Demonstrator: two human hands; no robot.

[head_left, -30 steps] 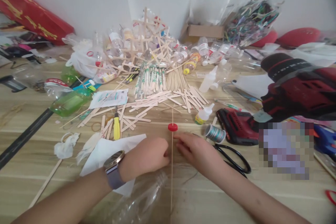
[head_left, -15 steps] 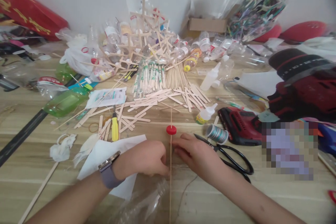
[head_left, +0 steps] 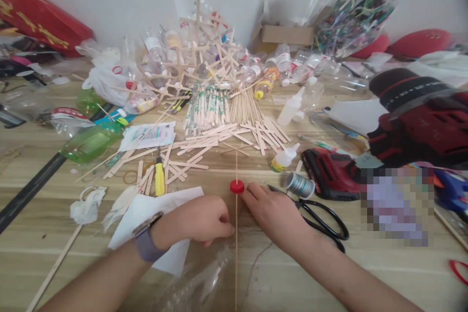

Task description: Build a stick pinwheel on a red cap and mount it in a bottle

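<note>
A thin wooden stick point(head_left: 236, 253) runs lengthwise in front of me and passes through a red bottle cap point(head_left: 237, 186). My left hand point(head_left: 204, 219), with a watch on the wrist, is closed; its fingertips are pinched close to the stick, below the cap. What they pinch is too small to see. My right hand point(head_left: 270, 207) is at the other side, its bent fingers together by the cap's right edge; their grip is hidden. A fine thread point(head_left: 258, 258) trails on the table below the right hand. Under my left hand lie white paper point(head_left: 171, 263) and a clear plastic bottle point(head_left: 201, 278).
Black-handled scissors point(head_left: 325, 219) and a thread spool point(head_left: 300, 185) lie beside my right hand, near a red power drill point(head_left: 329, 175). Ahead are loose craft sticks point(head_left: 204, 144), a small glue bottle point(head_left: 285, 157) and a yellow-handled screwdriver point(head_left: 160, 179). Plastic bottles point(head_left: 155, 53) crowd the back.
The red cap sits slightly nearer to me along the stick. My right hand has shifted up against its edge. My left fingertips have risen a little.
</note>
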